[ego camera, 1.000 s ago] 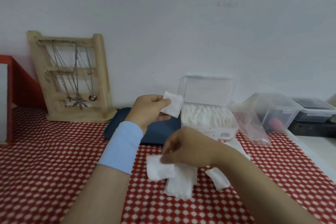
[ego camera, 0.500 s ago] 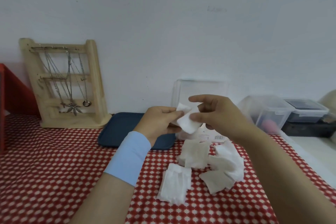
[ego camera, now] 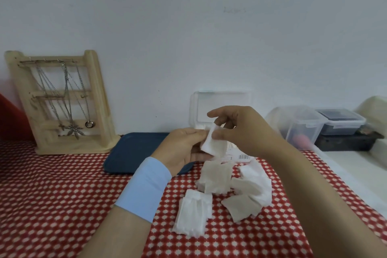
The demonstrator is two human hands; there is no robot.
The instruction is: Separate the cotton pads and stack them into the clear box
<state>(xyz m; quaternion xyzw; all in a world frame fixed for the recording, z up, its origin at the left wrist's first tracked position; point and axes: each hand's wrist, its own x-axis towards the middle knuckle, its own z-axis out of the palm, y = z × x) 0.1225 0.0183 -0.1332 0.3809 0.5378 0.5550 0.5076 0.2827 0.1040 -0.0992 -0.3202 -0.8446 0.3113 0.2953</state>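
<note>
Two hands meet above a checked tabletop (ego camera: 52, 195), both pinching one white cotton pad (ego camera: 213, 145). The left hand (ego camera: 184, 148), a pale blue wristband (ego camera: 144, 188) on its wrist, nips the pad's left edge between thumb and fingers. The right hand (ego camera: 240, 130) grips the upper corner between thumb and a curled finger, its index finger stretched out to the left. The pad hangs nearly upright, one corner up, its long axis running top to bottom with a slight lean, its flat face toward the camera.

Directly behind the hands stands the clear box (ego camera: 222, 104), lid raised against the wall; the hands and pad hide most of its body, and only a labelled lower strip shows. Below the hands, loose pads (ego camera: 215, 178) lie overlapping on the cloth, with a fanned stack (ego camera: 193, 213) nearest the camera. A dark blue tray (ego camera: 134, 153) lies under and behind the left hand. A wooden jewellery stand (ego camera: 62, 102) hung with chains leans by the wall at far left. Lidded plastic containers (ego camera: 299, 125) sit at right.
</note>
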